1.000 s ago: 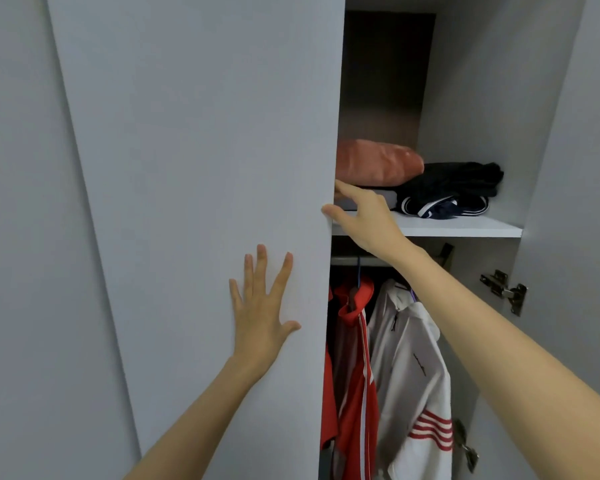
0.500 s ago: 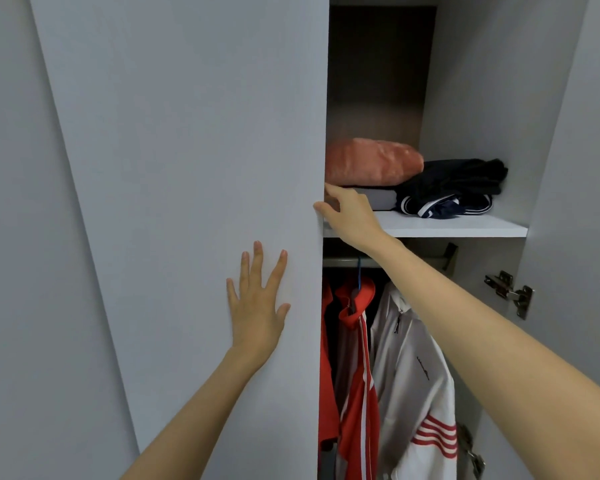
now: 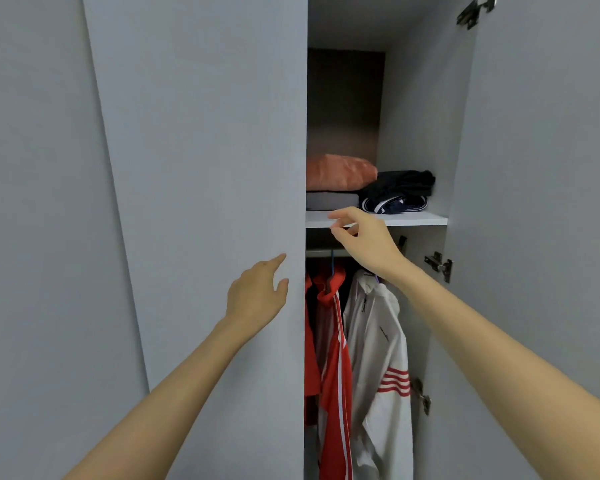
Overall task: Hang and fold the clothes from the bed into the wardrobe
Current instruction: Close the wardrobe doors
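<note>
Door point(image 3: 205, 168) hides part of the shelf point(image 3: 413, 219) (clothes point(image 3: 340, 171) cut off); left hand point(image 3: 257, 296), right hand point(image 3: 368, 240) grips released.

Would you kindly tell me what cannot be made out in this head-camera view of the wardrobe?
Head view only:
Left half of the wardrobe: hidden behind the left door.
The orange pillow and grey folded item: left ends behind that door.
The hanging rail: partly covered by the right hand.
The red jacket and white jacket: hems cut off by the bottom edge.
The bed: out of frame.
</note>
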Demonstrator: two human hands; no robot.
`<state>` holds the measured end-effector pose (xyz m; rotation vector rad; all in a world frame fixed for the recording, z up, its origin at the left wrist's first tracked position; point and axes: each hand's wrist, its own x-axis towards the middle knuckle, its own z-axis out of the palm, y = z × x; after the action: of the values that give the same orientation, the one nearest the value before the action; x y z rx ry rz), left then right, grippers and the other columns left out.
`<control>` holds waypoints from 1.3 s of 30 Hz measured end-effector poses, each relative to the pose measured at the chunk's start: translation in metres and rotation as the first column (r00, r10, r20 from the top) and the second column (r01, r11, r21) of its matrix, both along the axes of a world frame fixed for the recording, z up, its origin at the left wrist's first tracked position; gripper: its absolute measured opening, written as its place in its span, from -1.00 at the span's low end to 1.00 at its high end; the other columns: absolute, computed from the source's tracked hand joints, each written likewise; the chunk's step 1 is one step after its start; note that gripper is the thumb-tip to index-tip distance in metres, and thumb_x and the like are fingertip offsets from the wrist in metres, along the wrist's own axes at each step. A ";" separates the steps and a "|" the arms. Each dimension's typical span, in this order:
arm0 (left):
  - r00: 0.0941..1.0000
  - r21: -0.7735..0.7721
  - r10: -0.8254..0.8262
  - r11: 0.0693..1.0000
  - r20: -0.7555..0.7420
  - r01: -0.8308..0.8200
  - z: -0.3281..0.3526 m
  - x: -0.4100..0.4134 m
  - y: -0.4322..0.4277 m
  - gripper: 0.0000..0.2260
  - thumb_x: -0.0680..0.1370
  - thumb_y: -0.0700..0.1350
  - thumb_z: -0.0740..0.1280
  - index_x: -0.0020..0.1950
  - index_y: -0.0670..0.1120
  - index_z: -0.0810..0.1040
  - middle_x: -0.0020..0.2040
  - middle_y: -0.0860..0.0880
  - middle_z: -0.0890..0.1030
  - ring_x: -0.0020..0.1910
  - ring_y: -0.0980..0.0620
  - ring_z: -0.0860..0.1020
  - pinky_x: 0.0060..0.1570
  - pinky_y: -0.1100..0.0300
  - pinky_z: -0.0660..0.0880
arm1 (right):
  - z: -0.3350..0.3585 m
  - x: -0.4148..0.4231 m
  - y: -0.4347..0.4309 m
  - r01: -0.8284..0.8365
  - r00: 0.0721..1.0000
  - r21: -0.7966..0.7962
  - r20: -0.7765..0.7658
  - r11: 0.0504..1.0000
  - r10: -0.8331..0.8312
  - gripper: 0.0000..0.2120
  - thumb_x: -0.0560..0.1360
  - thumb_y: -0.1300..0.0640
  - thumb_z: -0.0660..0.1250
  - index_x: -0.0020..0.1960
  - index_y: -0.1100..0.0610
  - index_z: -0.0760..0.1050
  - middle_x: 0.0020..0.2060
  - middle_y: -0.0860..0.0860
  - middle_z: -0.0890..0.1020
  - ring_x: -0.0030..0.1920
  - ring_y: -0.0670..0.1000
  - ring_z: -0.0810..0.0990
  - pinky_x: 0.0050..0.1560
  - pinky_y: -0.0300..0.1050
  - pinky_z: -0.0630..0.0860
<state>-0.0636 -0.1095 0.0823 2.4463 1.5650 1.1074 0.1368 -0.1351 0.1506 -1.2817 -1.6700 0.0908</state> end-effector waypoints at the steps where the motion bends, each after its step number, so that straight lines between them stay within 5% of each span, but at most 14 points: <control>1: 1.000 0.015 -0.022 1.000 0.007 0.022 0.002 -0.002 -0.014 -0.57 0.63 0.00 0.16 0.51 0.10 0.23 0.40 0.02 0.43 0.34 0.00 0.42 0.18 0.13 0.41 | -0.002 -0.001 -0.020 0.010 1.000 0.012 0.006 1.000 -0.010 -0.78 0.57 0.15 0.26 0.20 0.02 0.51 -0.09 -0.17 0.58 -0.21 -0.11 0.52 -0.25 -0.54 0.38; 10: 0.961 0.109 -0.269 0.959 0.070 0.260 0.019 0.032 -0.131 -0.61 0.60 0.01 0.21 0.44 0.14 0.34 0.32 0.07 0.51 0.26 0.04 0.49 0.13 0.14 0.42 | -0.004 0.018 -0.173 0.226 0.970 0.168 0.051 0.960 -0.237 -0.83 0.53 0.07 0.29 0.10 -0.07 0.54 -0.14 -0.23 0.61 -0.21 -0.18 0.52 -0.19 -0.40 0.41; 14: 0.916 0.124 -0.393 0.916 0.084 0.381 0.025 0.075 -0.166 -0.58 0.59 0.01 0.23 0.46 0.10 0.34 0.32 0.07 0.51 0.26 0.05 0.49 0.15 0.14 0.43 | -0.006 0.052 -0.229 0.369 0.913 0.238 0.091 0.899 -0.399 -0.83 0.54 0.10 0.28 0.11 -0.01 0.54 -0.10 -0.19 0.60 -0.12 -0.11 0.50 -0.09 -0.19 0.46; 18: 0.872 0.082 -0.488 0.872 0.051 0.483 0.019 0.129 -0.194 -0.56 0.59 0.01 0.22 0.48 0.06 0.30 0.32 0.00 0.50 0.24 -0.04 0.49 0.22 0.02 0.44 | -0.019 0.099 -0.276 0.533 0.812 0.291 0.087 0.794 -0.577 -0.82 0.56 0.13 0.25 0.15 0.04 0.51 -0.04 -0.13 0.55 -0.02 -0.15 0.42 -0.09 -0.24 0.39; 24: 0.822 -0.012 -0.567 0.823 -0.045 0.567 -0.006 0.224 -0.217 -0.54 0.60 0.02 0.20 0.49 0.03 0.27 0.38 -0.03 0.44 0.32 -0.06 0.42 0.27 0.07 0.37 | -0.048 0.179 -0.315 0.675 0.717 0.146 0.102 0.723 -0.690 -0.77 0.56 0.14 0.24 0.22 0.09 0.44 0.09 -0.09 0.49 0.18 -0.07 0.41 0.00 -0.23 0.32; 34: 0.855 -0.123 -0.499 0.866 -0.140 0.485 -0.038 0.345 -0.211 -0.35 0.55 0.21 0.22 0.54 -0.02 0.09 0.47 -0.07 0.31 0.39 -0.09 0.36 0.24 -0.02 0.40 | -0.058 0.285 -0.284 0.575 0.786 -0.140 0.368 0.806 -0.497 -0.57 0.62 0.05 0.18 0.46 0.11 0.30 0.30 0.00 0.50 0.33 0.02 0.41 0.27 -0.05 0.40; 39: 0.902 -0.159 -0.411 0.907 -0.130 0.391 -0.046 0.373 -0.203 -0.22 0.54 0.22 0.25 0.56 -0.12 -0.05 0.55 -0.10 0.10 0.43 -0.13 0.30 0.25 -0.04 0.40 | -0.049 0.307 -0.260 0.366 0.904 -0.145 0.289 0.919 -0.314 -0.76 0.59 0.05 0.25 0.14 0.16 0.57 0.00 0.01 0.65 0.04 0.00 0.56 0.01 -0.15 0.44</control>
<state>0.3091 -0.3126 0.0358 2.6516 1.0408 0.7314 0.4435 -0.3949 0.1021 -1.7850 -1.6551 -0.1348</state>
